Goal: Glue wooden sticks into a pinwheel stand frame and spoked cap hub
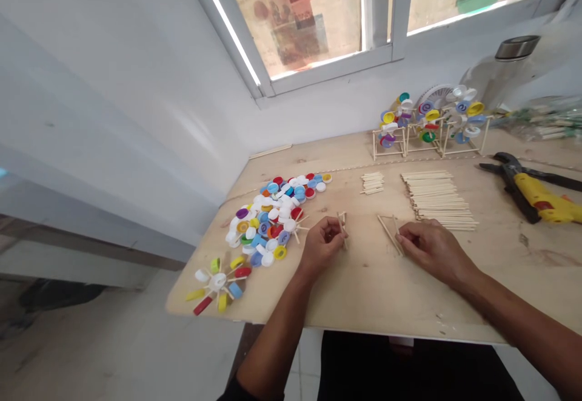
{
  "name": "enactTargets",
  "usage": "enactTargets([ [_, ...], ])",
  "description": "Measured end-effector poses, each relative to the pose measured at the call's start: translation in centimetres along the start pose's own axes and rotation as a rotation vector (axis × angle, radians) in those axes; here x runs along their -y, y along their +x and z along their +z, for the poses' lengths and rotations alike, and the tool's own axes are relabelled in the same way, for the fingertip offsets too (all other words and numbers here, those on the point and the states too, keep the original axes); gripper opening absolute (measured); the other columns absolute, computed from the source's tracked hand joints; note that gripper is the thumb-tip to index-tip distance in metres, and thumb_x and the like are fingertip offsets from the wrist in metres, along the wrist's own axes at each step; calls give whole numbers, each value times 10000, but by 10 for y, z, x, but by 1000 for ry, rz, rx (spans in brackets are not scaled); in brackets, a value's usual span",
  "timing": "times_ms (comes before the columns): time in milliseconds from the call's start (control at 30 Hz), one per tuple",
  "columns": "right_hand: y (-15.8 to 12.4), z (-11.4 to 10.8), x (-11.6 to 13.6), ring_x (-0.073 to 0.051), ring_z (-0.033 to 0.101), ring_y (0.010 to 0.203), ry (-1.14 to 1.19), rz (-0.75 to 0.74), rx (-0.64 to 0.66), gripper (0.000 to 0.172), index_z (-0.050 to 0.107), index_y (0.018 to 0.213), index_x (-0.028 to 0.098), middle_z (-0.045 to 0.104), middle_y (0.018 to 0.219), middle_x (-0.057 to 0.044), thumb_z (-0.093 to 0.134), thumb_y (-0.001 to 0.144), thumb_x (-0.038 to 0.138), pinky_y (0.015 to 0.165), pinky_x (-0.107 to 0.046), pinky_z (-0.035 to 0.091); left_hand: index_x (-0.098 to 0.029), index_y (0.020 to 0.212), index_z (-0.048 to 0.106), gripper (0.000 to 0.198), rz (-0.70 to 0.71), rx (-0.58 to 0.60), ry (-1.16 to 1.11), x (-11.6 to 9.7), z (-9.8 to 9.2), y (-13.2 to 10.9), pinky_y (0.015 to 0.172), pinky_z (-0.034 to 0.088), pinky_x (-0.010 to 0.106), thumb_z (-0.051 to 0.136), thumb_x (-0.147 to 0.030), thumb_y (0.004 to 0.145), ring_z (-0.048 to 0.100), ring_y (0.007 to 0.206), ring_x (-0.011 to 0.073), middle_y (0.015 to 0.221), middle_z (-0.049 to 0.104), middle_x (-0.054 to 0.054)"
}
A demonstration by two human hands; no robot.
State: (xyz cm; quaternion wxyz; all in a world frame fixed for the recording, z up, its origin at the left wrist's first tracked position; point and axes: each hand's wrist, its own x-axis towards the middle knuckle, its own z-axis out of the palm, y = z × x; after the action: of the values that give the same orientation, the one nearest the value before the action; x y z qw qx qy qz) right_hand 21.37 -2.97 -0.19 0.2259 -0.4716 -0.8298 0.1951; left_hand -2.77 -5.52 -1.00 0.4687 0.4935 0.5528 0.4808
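The left grip (322,246) is closed, its fingertips pinching a small stick piece (342,228) just above the wooden surface (364,304). The right grip (431,249) is closed on the near end of a stick frame (387,232) that rests on the surface. Bottle caps (273,219) lie heaped to the left; loose sticks (436,198) lie far right, near a glue gun (541,198).

On plywood board (364,298), left of stick stack (436,198): loose bottle caps (273,222), single cap pinwheel (218,283) farther left. Right of stack: glue gun (543,199). Behind stack: three framed cap pinwheels (430,123).
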Motion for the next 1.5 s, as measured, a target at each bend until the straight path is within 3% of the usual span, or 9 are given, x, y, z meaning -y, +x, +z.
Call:
enactTargets([
  [167,0,1,-2,-141,519,582,6,-9,-8,258,563,671,202,552,559,25,441,854,336,688,-311,367,-158,890,564,196,41,-29,118,3,1,-4,540,416,206,576,-230,708,527,576,93,677,553,-16],
  [333,0,1,-3,-136,522,575,13,-13,-3,226,567,687,205,560,560,28,455,847,319,695,-312,372,-162,888,566,161,82,17,220,3,2,-9,547,403,206,544,-231,744,515,577,90,670,536,-29],
  [600,0,2,-4,-137,532,574,10,-41,-10,219,577,691,208,577,560,22,464,847,311,703,-316,380,-158,922,564,184,77,38,212,8,-1,-13,585,446,226,539,-247,763,561,621,109,706,585,-7],
  [1100,0,4,-2,-122,477,538,21,-45,0,258,542,643,204,516,524,35,468,854,333,699,-314,368,-157,959,588,218,115,32,324,8,2,-13,529,390,202,532,-245,768,531,572,101,671,568,-12],
  [1367,0,3,2,-122,479,540,25,-42,-2,269,538,638,204,542,536,31,463,858,340,689,-310,365,-172,917,600,167,159,17,395,-10,14,-16,536,373,197,544,-230,771,459,553,85,675,568,-22],
  [1500,0,2,3,-124,501,557,53,-16,15,244,567,667,207,572,563,30,466,852,331,661,-297,360,-177,913,599,158,164,25,398,-8,25,-18,545,381,194,541,-210,770,460,554,83,683,576,-27],
])
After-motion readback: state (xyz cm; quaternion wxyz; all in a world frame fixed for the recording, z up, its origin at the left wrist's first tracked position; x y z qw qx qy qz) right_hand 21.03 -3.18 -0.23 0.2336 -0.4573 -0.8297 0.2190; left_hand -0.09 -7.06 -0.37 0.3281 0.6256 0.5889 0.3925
